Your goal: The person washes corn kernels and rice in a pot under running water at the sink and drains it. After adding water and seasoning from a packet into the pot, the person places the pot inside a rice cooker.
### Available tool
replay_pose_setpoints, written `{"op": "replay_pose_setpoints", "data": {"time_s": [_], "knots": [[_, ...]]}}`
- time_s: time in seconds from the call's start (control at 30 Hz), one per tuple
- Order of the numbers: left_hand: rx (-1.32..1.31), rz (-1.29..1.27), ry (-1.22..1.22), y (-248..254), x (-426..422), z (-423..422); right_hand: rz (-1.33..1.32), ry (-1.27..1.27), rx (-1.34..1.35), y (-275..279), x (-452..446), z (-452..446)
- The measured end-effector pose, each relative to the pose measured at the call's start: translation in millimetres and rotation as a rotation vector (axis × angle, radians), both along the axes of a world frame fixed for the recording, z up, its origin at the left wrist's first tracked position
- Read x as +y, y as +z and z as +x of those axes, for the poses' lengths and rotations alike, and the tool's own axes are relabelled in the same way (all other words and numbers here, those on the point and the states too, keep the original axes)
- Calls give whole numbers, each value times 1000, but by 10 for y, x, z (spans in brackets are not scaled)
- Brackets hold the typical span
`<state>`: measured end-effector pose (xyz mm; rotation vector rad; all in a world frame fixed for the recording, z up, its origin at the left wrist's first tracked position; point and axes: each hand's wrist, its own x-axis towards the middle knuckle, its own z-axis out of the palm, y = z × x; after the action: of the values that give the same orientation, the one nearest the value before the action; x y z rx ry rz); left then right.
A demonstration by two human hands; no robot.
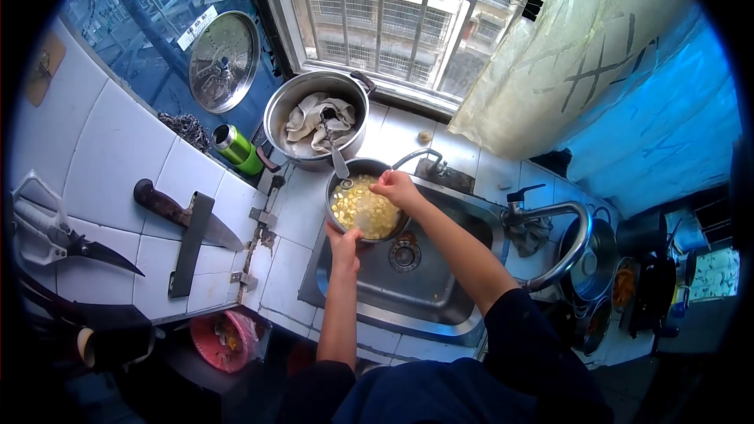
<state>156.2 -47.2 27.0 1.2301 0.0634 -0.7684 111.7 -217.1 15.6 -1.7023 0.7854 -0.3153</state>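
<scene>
A round metal pot [330, 202] holds liquid and many pale yellow pieces [365, 208]; their exact kind I cannot make out. It rests over the left part of the steel sink [463, 271]. My left hand [344, 249] is closed on the pot's near rim, thumb on top. Over the pot's upper right side is my right hand [395, 190], fingers pinched together; whether anything is between them is hidden. A thin curved spout [416, 154] stands just behind that hand. A metal utensil handle [338, 159] reaches from the larger pot toward this one.
A larger steel pot [360, 127] with cloth inside stands behind, beside a green bottle [248, 159]. A big faucet [583, 239] arches at right. Knife [169, 206] and scissors [47, 228] hang on the left wall. A pink bin [206, 343] sits below.
</scene>
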Motion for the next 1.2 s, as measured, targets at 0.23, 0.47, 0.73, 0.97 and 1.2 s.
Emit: {"op": "replay_pose_setpoints", "data": {"time_s": [0.23, 0.47, 0.73, 0.97, 1.2], "knots": [[82, 23, -35, 58, -14, 10, -197, 51, 386, 140, -54, -171], [69, -18, -81, -265, 32, 31, -288, -738, 545, 135, -445, -611], [86, 26, -63, 67, 149, 10, -434, -455, 583, 112, -589, -719], [194, 27, -97, 254, 420, 1, -518, -354, 615, 31, -566, -786], [467, -179, -205, 26, 953, -108, -264, -889, 578, -171, -635, -635]]}}
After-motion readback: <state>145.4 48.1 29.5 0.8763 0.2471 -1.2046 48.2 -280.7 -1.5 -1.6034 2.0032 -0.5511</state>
